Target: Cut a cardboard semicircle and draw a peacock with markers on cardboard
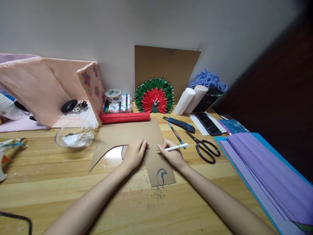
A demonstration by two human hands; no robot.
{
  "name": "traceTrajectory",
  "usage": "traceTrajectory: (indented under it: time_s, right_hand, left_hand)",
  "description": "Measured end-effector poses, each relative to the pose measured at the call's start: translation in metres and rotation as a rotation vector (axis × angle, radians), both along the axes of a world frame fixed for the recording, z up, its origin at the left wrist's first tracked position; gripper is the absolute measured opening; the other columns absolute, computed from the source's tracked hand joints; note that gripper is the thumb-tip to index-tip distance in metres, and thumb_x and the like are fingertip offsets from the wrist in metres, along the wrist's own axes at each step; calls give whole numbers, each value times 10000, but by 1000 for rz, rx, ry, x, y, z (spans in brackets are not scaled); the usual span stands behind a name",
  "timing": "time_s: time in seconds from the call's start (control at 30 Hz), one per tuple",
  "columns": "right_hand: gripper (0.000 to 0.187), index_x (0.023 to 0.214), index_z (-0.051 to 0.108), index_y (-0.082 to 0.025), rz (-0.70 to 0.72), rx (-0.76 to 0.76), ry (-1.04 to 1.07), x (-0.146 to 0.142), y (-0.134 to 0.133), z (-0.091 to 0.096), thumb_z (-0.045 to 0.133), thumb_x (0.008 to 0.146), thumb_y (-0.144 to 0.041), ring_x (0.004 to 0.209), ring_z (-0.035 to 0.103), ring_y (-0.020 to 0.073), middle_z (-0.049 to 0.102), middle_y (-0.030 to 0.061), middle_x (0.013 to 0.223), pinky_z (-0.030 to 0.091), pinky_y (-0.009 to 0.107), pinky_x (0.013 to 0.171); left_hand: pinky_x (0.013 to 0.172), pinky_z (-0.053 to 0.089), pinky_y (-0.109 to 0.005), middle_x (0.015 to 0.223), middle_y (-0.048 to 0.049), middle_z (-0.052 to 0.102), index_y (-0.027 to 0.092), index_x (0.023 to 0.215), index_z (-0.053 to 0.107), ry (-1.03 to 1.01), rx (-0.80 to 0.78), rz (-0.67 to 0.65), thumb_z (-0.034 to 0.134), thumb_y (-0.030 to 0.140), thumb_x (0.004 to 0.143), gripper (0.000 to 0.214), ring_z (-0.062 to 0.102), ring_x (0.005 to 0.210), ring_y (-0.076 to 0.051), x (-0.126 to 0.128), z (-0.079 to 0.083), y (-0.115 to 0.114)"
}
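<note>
A brown cardboard sheet (pixel 137 130) with a curved cut-out in its near edge lies on the wooden table. My left hand (pixel 134 153) rests on it beside the cut-out, fingers lying on the card and holding nothing. Between the fingers of my right hand (pixel 173 156) is a white marker (pixel 176 147) with a green end, its tip close to the cardboard. A dark blue curved shape (pixel 161 177) is drawn on the lower right strip of the card. Just beyond my right hand lie a blue pen (pixel 174 132), a utility knife (pixel 181 124) and black-handled scissors (pixel 205 148).
Behind the card are a red crepe paper roll (pixel 126 117), a marker box (pixel 119 106) and a red-green peacock decoration (pixel 155 98). A clear bowl (pixel 60 137) and glue gun (pixel 6 153) lie left. Purple sheets (pixel 266 169) and a phone (pixel 207 123) are right.
</note>
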State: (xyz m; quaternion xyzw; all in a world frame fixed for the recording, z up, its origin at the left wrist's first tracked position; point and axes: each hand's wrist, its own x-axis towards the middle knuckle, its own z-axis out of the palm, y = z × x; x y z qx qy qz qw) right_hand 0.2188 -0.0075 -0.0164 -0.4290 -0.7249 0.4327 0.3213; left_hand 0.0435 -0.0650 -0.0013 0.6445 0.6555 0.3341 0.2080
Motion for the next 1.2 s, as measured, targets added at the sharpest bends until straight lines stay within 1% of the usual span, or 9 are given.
traceTrajectory:
  time_s: [0.1,0.23,0.43,0.57,0.73,0.93,1.2]
  right_hand:
    - [324,568,365,-207,-6,-13,5,0,0,0,520,795,-379,488,467,116,437,-40,501,363,218,488]
    - [336,555,345,-204,0,10,-23,-1,-1,2,522,792,-362,469,443,105,404,-52,488,335,212,479]
    - [313,569,387,-199,32,8,-71,0,-1,2,526,792,-368,490,447,111,455,-43,502,315,226,502]
    - [308,572,392,-197,42,13,-79,0,-1,1,535,784,-369,492,432,110,456,-44,500,304,228,508]
    - [279,566,363,-198,30,24,-96,0,0,0,506,783,-300,507,412,109,421,-46,506,289,225,505]
    - [267,549,312,-201,6,46,-108,0,0,3,485,750,-228,484,346,98,339,-59,495,260,224,481]
    - [239,540,299,-203,-19,19,-38,-1,1,3,475,698,-168,478,339,93,323,-63,498,261,217,475]
  left_hand:
    - [729,417,-284,825,-39,647,203,805,589,-2,-2,1,262,359,915,378,584,816,-179,0,0,0]
    - [726,415,-286,824,-37,648,207,804,588,3,-13,3,256,363,915,383,585,815,-182,0,2,-1]
    - [730,413,-283,825,-38,643,206,802,583,0,-15,-3,255,371,916,384,582,825,-182,0,0,0]
    - [732,412,-283,825,-39,639,203,807,581,-5,-12,-5,258,375,917,382,580,825,-182,0,0,0]
    - [728,409,-286,821,-38,642,203,802,582,-4,-13,-2,258,374,917,384,580,821,-184,0,1,0]
    - [728,411,-285,819,-39,640,201,796,579,-2,-6,-3,259,368,918,381,579,820,-180,0,0,0]
    - [730,418,-285,831,-41,647,205,802,586,13,-18,0,251,371,917,391,583,825,-180,0,2,0]
